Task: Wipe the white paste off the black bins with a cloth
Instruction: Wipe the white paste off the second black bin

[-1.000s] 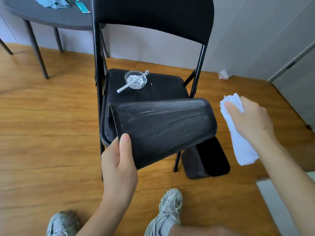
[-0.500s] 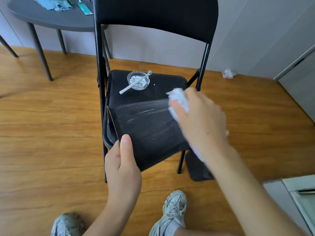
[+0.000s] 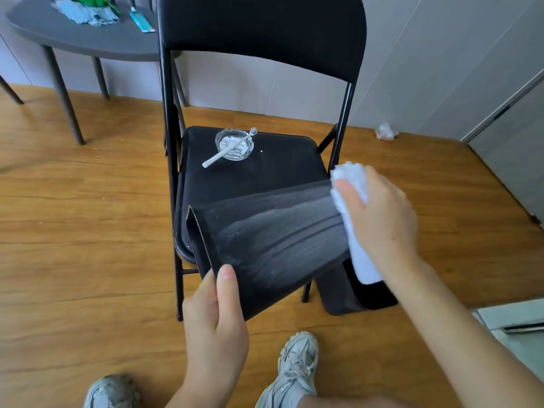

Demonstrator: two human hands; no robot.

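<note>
A black bin (image 3: 273, 240) lies tipped on its side over the front of a black folding chair's seat (image 3: 279, 169), its open end toward me on the left. White smears streak its upper side. My left hand (image 3: 216, 316) grips the bin's rim, thumb on the outside wall. My right hand (image 3: 379, 222) holds a folded white cloth (image 3: 351, 201) and presses it against the bin's right end, near its base. A second black bin (image 3: 350, 293) stands on the floor behind, partly hidden by my right arm.
A glass dish of white paste (image 3: 234, 144) with a white stick across it sits on the chair seat. A grey round table (image 3: 88, 39) with blue cloths stands at the back left. Crumpled paper (image 3: 385, 131) lies by the wall. My shoes (image 3: 297, 369) are on the wooden floor.
My right hand with the cloth swept in from the right onto the bin's middle, then slid back right to the bin's base end. The smears have spread thinner. My left hand kept its grip.
</note>
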